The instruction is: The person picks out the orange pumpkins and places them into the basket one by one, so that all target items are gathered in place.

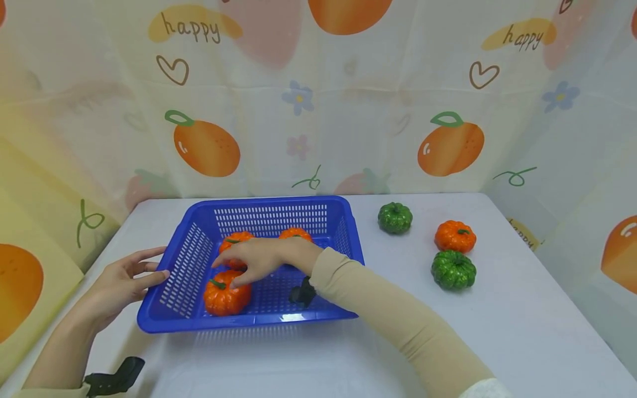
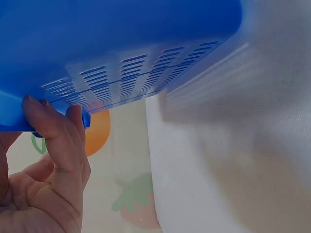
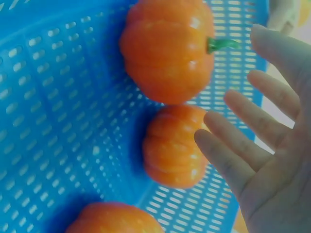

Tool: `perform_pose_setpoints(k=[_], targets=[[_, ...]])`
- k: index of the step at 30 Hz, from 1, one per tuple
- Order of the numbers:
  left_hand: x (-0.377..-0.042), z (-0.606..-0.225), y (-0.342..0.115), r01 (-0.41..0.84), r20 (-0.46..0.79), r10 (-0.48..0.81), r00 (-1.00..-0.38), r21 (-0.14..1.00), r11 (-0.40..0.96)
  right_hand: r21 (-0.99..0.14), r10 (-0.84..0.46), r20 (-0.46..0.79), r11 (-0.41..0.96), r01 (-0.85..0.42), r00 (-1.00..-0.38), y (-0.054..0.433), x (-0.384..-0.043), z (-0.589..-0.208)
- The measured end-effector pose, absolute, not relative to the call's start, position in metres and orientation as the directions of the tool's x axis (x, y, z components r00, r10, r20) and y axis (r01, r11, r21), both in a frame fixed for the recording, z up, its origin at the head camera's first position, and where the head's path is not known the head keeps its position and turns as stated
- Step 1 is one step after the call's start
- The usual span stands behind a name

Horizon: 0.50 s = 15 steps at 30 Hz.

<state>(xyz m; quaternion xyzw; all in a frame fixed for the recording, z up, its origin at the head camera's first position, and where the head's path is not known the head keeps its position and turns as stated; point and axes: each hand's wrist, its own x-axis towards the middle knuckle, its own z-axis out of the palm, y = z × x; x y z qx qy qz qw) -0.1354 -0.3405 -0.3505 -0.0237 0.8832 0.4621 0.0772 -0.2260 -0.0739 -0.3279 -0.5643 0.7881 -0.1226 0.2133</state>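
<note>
Pumpkins (image 1: 226,301) lie beneath the released right hand (image 1: 261,257); left hand (image 1: 119,284) grips the blue basket (image 1: 269,202).

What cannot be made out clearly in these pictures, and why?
Head view: lower part of the back-right pumpkin in the blue basket, hidden by the right hand and wrist.
Left wrist view: the basket's inside, behind its wall.
Right wrist view: part of the lowest pumpkin, cut by the bottom edge.

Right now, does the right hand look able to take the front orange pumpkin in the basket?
Probably yes: the right hand is empty near the front pumpkin, its fingers spread, and the blue basket is open above.
</note>
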Motion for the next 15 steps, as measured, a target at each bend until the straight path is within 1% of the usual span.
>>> perform_pose_setpoints(k=[9,15], targets=[[-0.136,-0.349,-0.34,-0.118,-0.165,0.033,-0.986,0.817,0.564,-0.429,-0.944,-0.126,0.33,-0.841,-0.306,-0.054,-0.227,-0.311],[-0.135,-0.349,-0.34,-0.12,-0.166,0.03,-0.986,0.817,0.564,-0.448,-0.943,-0.085,0.324,-0.833,-0.321,-0.043,-0.229,-0.302]])
